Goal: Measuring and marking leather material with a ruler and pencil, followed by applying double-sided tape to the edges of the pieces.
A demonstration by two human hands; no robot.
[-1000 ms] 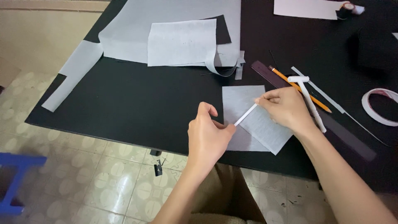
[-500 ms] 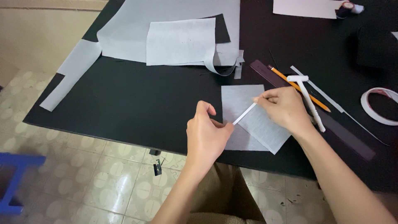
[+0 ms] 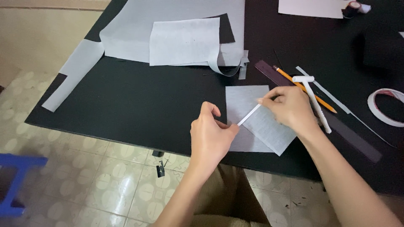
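Little change over the last second: both hands in the same pose as in the earlier frames, only a slight drift of the view. Work in hand reads as mid-step, not finished.

Left hand (image 3: pixel 211 136) near the bench edge, fingers pinched shut on the lower end of a thin white strip (image 3: pixel 249 115). Right hand (image 3: pixel 289 106) pinched shut on the strip's upper end; strip stretched taut on a diagonal between the two grips.

Strip just above two overlapping grey paper squares (image 3: pixel 263 126), one square to the bench edge, one turned at an angle on top. Contact between strip and paper not clear.

Right of the squares: white T-shaped tool (image 3: pixel 313 98), orange pencil (image 3: pixel 307 90), dark ruler (image 3: pixel 349 136), thin grey strip (image 3: pixel 324 90). Further right, roll of white tape (image 3: pixel 385 107). Beyond the squares, large grey sheets (image 3: pixel 181 40) with a curled offcut. Black bench (image 3: pixel 134 101) over a tiled floor (image 3: pixel 84 180); blue stool (image 3: pixel 19 183) far left of the squares.
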